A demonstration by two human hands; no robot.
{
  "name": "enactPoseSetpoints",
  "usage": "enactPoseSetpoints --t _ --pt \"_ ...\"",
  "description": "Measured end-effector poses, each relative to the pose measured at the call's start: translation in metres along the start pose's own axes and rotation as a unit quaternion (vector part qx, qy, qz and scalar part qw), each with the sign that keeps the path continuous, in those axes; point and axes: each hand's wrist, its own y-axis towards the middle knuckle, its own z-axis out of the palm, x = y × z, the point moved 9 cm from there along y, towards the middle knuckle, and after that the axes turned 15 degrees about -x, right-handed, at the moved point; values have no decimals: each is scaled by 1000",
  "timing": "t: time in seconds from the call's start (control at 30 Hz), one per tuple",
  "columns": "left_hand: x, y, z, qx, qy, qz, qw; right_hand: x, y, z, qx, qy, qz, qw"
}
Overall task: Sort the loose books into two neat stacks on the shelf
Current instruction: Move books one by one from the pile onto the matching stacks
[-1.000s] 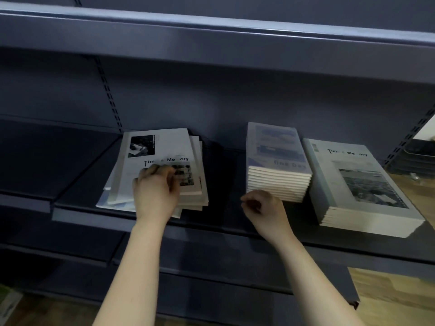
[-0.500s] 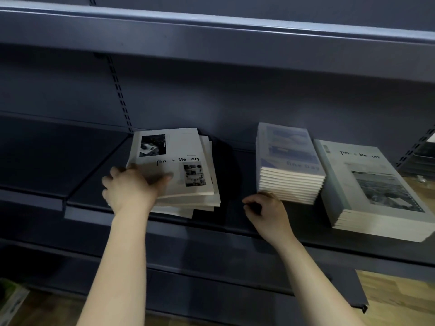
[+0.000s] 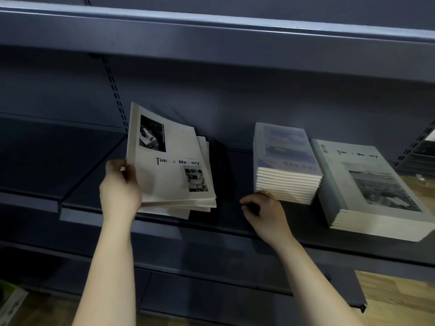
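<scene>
You're now tilting the top book (image 3: 169, 161) up off the loose pile (image 3: 188, 209) on the shelf (image 3: 164, 228), left grip (image 3: 120, 191) clasping its edge (Time & Memory, so likely bound for the right-hand stack (image 3: 372, 189)); right grip (image 3: 263, 210) is resting curled, holding nothing, beside the One Day stack (image 3: 287, 180).

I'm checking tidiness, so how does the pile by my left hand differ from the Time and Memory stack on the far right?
The loose pile is fanned, edges out of line; the right stack is squared. The loose pile's top book is tilted up, gripped by the left hand; the right stack lies flat, untouched. Both show Time & Memory covers.
</scene>
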Motion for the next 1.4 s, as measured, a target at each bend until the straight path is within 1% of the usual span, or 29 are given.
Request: enactPoseSetpoints --t 0.1,0.2,0.33,0.43,0.5,0.6,0.67,0.73,0.83,0.97,1.07,1.2,1.27,1.33,1.4 --pt "-8 -11 -6 -22 -69 5 997 0 -1 -1 10 10 3 1000" --pt "-8 -19 -4 -37 -151 -12 988 -1 -3 -7 18 43 18 999" --pt "-17 -35 12 -13 -284 -46 958 -2 -4 -19 11 97 43 994" --pt "-30 -48 26 10 -338 -47 940 -3 -4 -34 0 150 94 984" --pt "-38 -58 36 21 -352 -41 935 -3 -3 -46 -10 190 128 973" --pt "-48 -77 52 40 -370 -40 927 -3 -2 -71 -50 283 183 940" --pt "-54 -91 64 54 -382 -51 921 -3 -3 -84 -49 336 213 916" --pt "-60 -105 76 69 -392 -67 915 -5 -3 -95 -42 366 230 901" --pt "-78 -128 92 96 -377 -44 920 -21 -2 -112 -68 385 243 888" --pt "-102 -160 113 167 -342 0 925 -52 -2 -146 -148 379 250 879" --pt "-109 -180 132 230 -282 25 931 -77 -4 -178 -206 356 255 875" --pt "-109 -213 155 297 -212 52 930 -107 -6 -215 -242 308 270 879" --pt "-105 -227 165 309 -163 104 931 -122 -9 -231 -257 292 281 877" --pt "-105 -240 173 302 -86 196 929 -134 -12 -244 -267 285 286 875" --pt "-105 -250 179 287 -20 259 922 -146 -15 -254 -276 286 295 869"
